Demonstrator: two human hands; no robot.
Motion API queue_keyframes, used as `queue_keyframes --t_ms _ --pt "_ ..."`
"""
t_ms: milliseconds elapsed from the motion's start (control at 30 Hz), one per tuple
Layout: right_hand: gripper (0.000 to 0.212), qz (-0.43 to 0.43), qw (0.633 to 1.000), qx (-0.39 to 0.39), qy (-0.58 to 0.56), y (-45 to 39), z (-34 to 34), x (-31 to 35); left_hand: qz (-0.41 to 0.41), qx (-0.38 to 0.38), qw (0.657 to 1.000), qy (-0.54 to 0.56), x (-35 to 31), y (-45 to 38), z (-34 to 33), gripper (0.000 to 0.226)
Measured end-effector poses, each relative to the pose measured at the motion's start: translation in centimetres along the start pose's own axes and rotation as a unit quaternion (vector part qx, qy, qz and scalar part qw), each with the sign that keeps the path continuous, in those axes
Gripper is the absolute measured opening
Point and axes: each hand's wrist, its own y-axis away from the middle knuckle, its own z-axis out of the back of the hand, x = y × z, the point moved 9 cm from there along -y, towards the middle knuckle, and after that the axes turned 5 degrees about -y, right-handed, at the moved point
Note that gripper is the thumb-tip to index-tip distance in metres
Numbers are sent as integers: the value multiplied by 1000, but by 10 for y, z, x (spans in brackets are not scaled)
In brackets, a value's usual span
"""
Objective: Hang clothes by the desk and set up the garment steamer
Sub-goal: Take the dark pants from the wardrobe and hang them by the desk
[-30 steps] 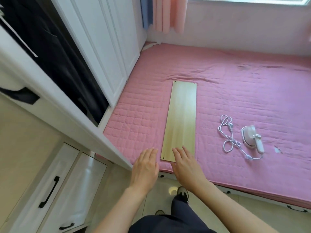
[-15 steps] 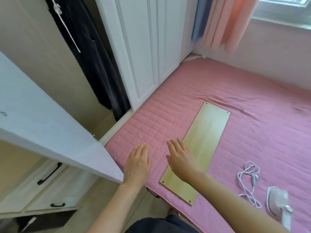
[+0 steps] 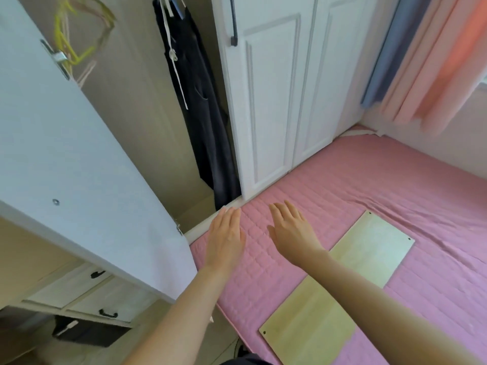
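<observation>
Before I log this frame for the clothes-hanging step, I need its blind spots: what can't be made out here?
Head view only:
- Garment steamer: not in view, beyond the frame edge.
- Dark garment: its top and hanger are cut by the upper edge.
- Wooden board: its middle is hidden under the right hand's forearm.
- Left hand: contact with the pink mattress cannot be told.

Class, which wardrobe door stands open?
The left door, swung out towards the camera, showing dark clothes inside; the two panelled doors beside the bed are closed.

pink quilted mattress [image 3: 395, 180], wooden board [image 3: 342, 285], curtains [image 3: 434, 61]
</observation>
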Motion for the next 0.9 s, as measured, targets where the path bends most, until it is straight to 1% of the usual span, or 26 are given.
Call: queue_keyframes --t_ms 100,200,433,600,733,900 --pt "53 23 1000 -1 12 -27 13 4 29 -39 999 -12 9 -34 12 48" --pt "51 56 998 -4 41 -56 30 11 29 -66 996 -46 16 -68 27 44" --pt "52 120 992 -17 41 -143 74 27 60 -87 989 -106 41 -142 66 43" --pt "48 143 987 -43 53 -204 106 40 83 -110 984 -117 63 -200 103 45" --pt "43 168 982 -48 78 -248 126 53 70 -96 979 -167 71 -240 120 49" --pt "42 167 981 -77 55 -300 159 66 51 -112 973 -198 75 -287 143 56"
